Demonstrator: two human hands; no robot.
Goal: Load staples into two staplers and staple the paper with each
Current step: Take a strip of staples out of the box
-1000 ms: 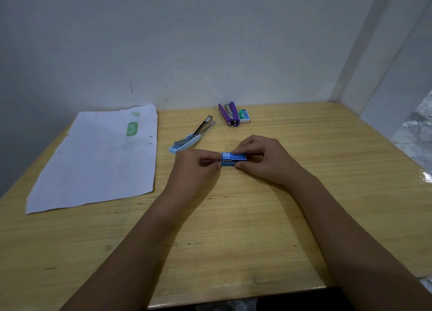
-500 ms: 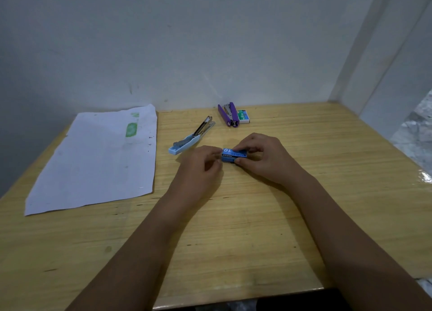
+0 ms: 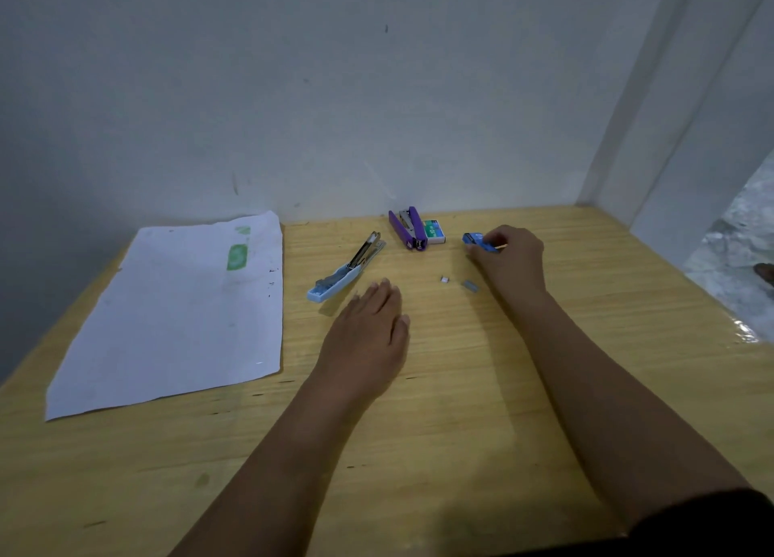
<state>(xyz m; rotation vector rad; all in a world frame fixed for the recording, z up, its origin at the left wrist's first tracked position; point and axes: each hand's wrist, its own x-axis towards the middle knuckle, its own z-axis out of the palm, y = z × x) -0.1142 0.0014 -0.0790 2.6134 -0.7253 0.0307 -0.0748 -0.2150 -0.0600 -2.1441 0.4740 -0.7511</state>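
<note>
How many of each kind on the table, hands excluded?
Staplers: 2, light blue stapler, purple stapler
Staple boxes: 2, green staple box, blue staple box
Loose staple pieces: 2, smaller piece, larger piece
Paper sheet: 1
Total: 7

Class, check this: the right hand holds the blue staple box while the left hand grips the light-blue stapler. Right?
No. The head view shows the left hand open beside the light-blue stapler, not gripping it; the right hand does hold the blue staple box.

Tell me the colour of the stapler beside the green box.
The stapler is purple, clearest in the head view.
</note>
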